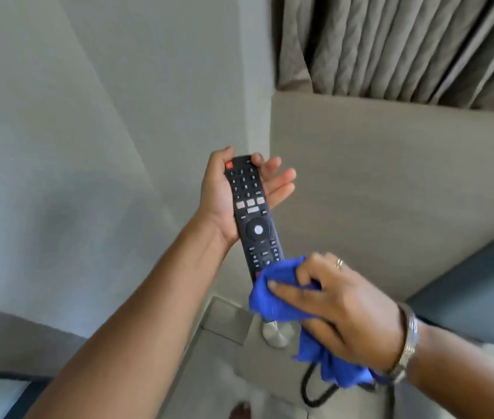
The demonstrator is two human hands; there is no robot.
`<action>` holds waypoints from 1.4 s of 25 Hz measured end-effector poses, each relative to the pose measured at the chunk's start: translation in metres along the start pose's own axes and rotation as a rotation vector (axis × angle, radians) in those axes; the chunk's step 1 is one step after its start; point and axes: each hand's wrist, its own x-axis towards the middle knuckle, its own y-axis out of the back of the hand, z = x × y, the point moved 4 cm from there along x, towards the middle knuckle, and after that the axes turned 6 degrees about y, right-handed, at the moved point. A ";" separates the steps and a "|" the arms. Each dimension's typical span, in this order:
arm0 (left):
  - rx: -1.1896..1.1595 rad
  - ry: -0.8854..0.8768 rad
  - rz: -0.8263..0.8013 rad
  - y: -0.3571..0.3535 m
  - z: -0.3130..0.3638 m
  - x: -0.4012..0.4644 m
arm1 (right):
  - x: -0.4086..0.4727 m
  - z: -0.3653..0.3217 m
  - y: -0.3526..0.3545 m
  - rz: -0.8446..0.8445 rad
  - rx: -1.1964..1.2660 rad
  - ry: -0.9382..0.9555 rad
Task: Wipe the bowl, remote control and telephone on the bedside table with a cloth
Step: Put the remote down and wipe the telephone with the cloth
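Now wiping the remote control (251,219).
My left hand (224,201) cradles it; my right hand (339,303) pinches the blue cloth (272,297), seemingly touching its lower end.

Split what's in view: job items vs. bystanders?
Job:
- remote control, held up in the left hand
- blue cloth, bunched in the right hand, on the remote's lower end

Bystanders:
- curtain
- black coiled cord
- metal cylinder under the cloth, blurred
- ring, bracelet
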 end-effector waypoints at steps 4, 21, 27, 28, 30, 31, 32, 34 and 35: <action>0.010 0.226 0.164 0.082 -0.111 0.063 | -0.107 0.035 -0.109 -0.383 0.044 -0.235; 1.248 0.232 0.549 0.416 -0.528 0.235 | -0.388 0.349 -0.401 0.025 -0.157 -1.326; 1.798 0.128 0.554 0.410 -0.540 0.230 | -0.404 0.362 -0.433 -0.191 -0.280 -1.081; 1.883 0.131 0.580 0.409 -0.540 0.228 | -0.407 0.363 -0.441 -0.220 -0.251 -1.048; 1.976 0.058 0.601 0.400 -0.537 0.228 | -0.411 0.367 -0.451 -0.262 -0.221 -1.014; 1.981 -0.033 0.523 0.388 -0.539 0.231 | -0.412 0.368 -0.453 -0.267 -0.217 -1.010; 1.955 -0.143 0.378 0.372 -0.544 0.235 | -0.413 0.369 -0.454 -0.266 -0.214 -1.006; 1.812 -0.252 0.068 0.338 -0.567 0.247 | -0.413 0.369 -0.458 -0.282 -0.215 -0.995; 1.748 -0.218 -0.010 0.326 -0.578 0.252 | -0.411 0.369 -0.460 -0.300 -0.218 -0.991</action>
